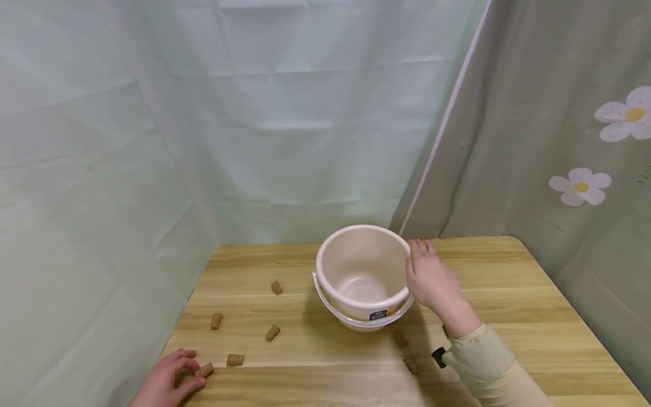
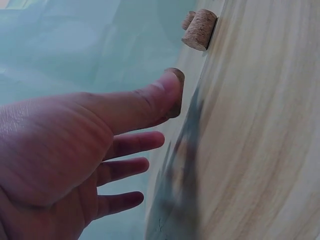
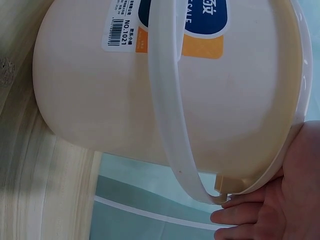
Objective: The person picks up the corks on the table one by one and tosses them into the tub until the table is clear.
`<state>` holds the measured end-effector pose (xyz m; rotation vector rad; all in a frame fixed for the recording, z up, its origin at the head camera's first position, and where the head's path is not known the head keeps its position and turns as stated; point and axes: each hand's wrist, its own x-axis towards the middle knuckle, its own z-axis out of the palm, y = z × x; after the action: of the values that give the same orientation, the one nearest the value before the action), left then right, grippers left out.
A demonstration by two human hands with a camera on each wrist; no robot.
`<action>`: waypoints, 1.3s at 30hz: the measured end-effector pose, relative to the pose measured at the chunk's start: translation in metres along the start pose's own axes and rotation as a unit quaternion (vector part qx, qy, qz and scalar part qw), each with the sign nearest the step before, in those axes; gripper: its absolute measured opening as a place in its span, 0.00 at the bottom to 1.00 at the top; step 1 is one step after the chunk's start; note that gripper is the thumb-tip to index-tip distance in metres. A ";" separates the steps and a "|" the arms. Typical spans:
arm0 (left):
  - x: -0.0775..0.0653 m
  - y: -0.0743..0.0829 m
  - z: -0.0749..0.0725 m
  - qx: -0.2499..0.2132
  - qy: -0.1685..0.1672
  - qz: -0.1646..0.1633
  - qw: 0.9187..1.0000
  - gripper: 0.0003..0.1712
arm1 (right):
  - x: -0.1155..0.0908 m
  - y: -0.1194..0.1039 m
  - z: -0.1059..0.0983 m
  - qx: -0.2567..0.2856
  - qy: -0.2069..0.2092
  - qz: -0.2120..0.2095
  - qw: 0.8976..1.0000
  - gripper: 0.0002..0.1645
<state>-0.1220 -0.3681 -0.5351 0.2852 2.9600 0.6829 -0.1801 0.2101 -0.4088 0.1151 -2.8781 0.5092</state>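
Round cream plastic bucket (image 1: pixel 356 265), inner floor visible, beside right hand (image 1: pixel 432 278) | straight right fingers touch it | left hand (image 1: pixel 169 377) pinches brown cylindrical cork (image 1: pixel 206 370)

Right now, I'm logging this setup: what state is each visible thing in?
Bucket: upright, open-topped
Bucket handle: folded down
Left hand: pinching one cork
Other corks: loose on the table
Right hand: touching the bucket's rim
Backdrop: hanging, creased

R hand (image 3: pixel 280 200) against rim (image 3: pixel 306 65) of bucket (image 3: pixel 100 100), wht handle (image 3: pixel 169 120) across blue/orange lbl (image 3: pixel 207 27).
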 end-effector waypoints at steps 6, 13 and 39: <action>-0.001 0.004 -0.001 -0.008 0.005 -0.012 1.000 0.13 | -0.001 -0.002 -0.002 -0.001 -0.008 0.006 1.000 0.34; -0.003 0.012 -0.001 -0.005 0.038 0.009 0.999 0.12 | -0.001 -0.001 -0.001 -0.002 -0.010 0.006 1.000 0.34; 0.010 0.063 0.002 -0.057 0.181 0.119 0.975 0.12 | 0.000 -0.003 -0.004 0.005 -0.021 0.008 1.000 0.34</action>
<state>-0.1213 -0.3099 -0.5098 0.5685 3.2398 1.0321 -0.1785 0.2084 -0.4037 0.1056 -2.9197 0.5306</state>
